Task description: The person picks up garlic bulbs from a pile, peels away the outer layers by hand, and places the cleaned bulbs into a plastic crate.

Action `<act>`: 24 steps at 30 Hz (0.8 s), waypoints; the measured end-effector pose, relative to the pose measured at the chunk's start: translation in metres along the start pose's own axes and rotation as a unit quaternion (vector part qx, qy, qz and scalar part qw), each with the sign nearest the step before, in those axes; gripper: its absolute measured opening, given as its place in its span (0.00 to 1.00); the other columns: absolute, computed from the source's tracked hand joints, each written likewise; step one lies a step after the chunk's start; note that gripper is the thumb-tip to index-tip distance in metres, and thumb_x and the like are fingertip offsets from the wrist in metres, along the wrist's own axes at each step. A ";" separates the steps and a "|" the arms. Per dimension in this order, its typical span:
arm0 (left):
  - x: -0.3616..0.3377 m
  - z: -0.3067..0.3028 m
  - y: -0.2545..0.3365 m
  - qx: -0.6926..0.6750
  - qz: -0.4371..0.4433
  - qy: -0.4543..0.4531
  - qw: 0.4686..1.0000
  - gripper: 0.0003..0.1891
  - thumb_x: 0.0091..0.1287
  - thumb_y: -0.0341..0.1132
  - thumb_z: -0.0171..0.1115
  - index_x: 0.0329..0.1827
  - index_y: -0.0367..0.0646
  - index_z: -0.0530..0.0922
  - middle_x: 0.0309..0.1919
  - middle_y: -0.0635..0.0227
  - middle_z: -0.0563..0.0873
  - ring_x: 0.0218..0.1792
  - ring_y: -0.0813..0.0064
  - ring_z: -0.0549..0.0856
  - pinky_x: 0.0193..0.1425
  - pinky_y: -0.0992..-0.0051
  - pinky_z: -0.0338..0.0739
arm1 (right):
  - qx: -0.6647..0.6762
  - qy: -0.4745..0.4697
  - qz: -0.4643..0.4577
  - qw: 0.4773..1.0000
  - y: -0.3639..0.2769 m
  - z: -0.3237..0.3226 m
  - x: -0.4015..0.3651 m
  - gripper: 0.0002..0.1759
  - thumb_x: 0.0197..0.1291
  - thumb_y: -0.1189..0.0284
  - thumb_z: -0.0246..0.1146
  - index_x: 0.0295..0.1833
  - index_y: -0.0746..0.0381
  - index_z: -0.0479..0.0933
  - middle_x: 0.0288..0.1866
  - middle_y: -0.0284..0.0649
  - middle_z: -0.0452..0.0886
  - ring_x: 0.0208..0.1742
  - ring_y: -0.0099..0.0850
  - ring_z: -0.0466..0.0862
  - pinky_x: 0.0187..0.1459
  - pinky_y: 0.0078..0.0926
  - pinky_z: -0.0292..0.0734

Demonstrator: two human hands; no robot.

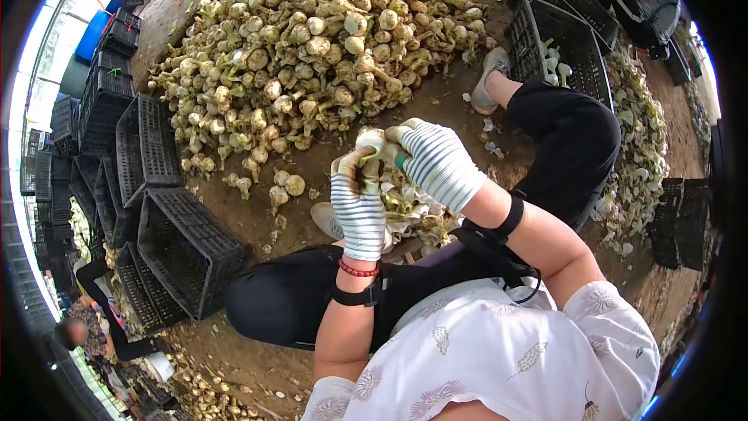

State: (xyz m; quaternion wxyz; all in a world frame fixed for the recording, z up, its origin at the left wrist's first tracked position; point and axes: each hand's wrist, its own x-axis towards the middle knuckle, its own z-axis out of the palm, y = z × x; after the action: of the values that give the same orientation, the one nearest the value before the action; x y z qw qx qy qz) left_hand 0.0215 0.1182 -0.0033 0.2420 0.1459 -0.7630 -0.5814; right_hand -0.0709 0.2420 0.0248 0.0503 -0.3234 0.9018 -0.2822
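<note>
A pale garlic bulb is held up in front of my knees, in the curled fingers of my left hand. My right hand is closed at the bulb's right side, its fingertips pinching at the skin. Both hands wear white gloves with dark stripes and soiled fingertips. A bit of green shows at the right fingers; I cannot tell what it is. Below the hands, between my legs, lies a heap of loose garlic peelings. Just beyond spreads a big pile of unpeeled garlic.
A black plastic crate with several cleaned white bulbs stands beyond my right knee. More black crates are stacked along the left. Peelings cover the ground at right. Other people sit at the upper right and lower left.
</note>
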 end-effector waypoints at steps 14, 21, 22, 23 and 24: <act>0.001 -0.006 0.004 0.085 0.099 -0.039 0.991 0.11 0.67 0.20 0.61 0.50 0.39 0.81 0.46 0.62 0.83 0.48 0.66 0.83 0.55 0.71 0.78 | -0.111 0.038 -0.007 0.993 0.007 0.014 0.000 0.07 0.55 0.71 0.66 0.38 0.59 0.78 0.34 0.42 0.79 0.39 0.44 0.82 0.42 0.39 0.79; 0.003 -0.021 -0.023 -0.108 -0.083 -0.017 0.991 0.09 0.78 0.35 0.56 0.54 0.42 0.79 0.49 0.72 0.83 0.50 0.79 0.80 0.57 0.76 0.76 | -0.188 -0.253 0.156 0.936 0.072 -0.006 0.010 0.12 0.67 0.69 0.59 0.50 0.63 0.81 0.45 0.52 0.86 0.49 0.48 0.86 0.48 0.40 0.83; 0.003 -0.021 -0.022 -0.108 -0.083 -0.015 0.991 0.09 0.78 0.35 0.56 0.54 0.42 0.79 0.49 0.72 0.83 0.50 0.79 0.80 0.57 0.76 0.76 | -0.145 -0.296 0.174 0.928 0.068 -0.013 0.010 0.17 0.71 0.67 0.57 0.58 0.65 0.79 0.46 0.52 0.87 0.48 0.45 0.87 0.50 0.37 0.82; 0.004 -0.020 -0.020 -0.091 -0.067 -0.020 0.993 0.09 0.78 0.34 0.57 0.54 0.42 0.79 0.50 0.71 0.83 0.51 0.78 0.80 0.58 0.75 0.76 | -0.145 -0.297 0.174 0.928 0.059 -0.018 0.006 0.17 0.71 0.67 0.57 0.58 0.65 0.79 0.46 0.52 0.87 0.48 0.45 0.87 0.50 0.37 0.82; 0.006 -0.018 -0.017 -0.075 -0.050 -0.025 0.996 0.09 0.77 0.34 0.58 0.55 0.41 0.79 0.50 0.70 0.83 0.53 0.77 0.80 0.59 0.75 0.76 | 0.062 -0.220 0.158 0.961 0.047 -0.022 -0.001 0.20 0.72 0.65 0.57 0.62 0.66 0.77 0.48 0.51 0.87 0.49 0.41 0.87 0.51 0.34 0.81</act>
State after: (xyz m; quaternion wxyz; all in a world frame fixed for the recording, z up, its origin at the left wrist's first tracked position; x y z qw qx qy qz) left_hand 0.0251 0.0956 -0.0147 0.2032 0.1508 -0.7151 -0.6517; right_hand -0.1021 0.2823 0.0178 0.3113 -0.2273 0.8887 -0.2483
